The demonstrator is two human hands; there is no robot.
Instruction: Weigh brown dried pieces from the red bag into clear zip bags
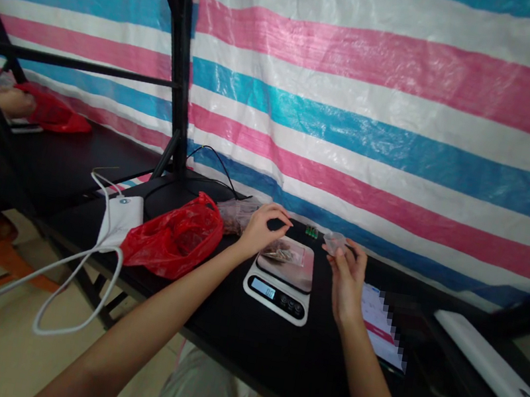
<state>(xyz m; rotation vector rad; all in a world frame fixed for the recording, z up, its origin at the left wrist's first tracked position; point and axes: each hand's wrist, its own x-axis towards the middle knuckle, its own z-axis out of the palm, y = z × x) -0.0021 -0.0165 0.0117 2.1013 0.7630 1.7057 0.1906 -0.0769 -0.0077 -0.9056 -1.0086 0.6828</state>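
Right of frame centre, a likely light, flexible cup [335,242], best gripped by its rim, is pinched in the right hand [347,279]; left hand [261,231] nearly closed, contents unclear.

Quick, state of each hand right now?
Left hand: near-closed pinch; whether it holds anything cannot be told.
Right hand: closed, holding a small clear cup.

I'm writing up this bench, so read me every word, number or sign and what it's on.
"0.0": scale display, decimal point faint.
Scale buttons: marks too small.
Lit screen: too blurred.
Left white box, right white bar: round marks, too small.
Nothing else is legible.
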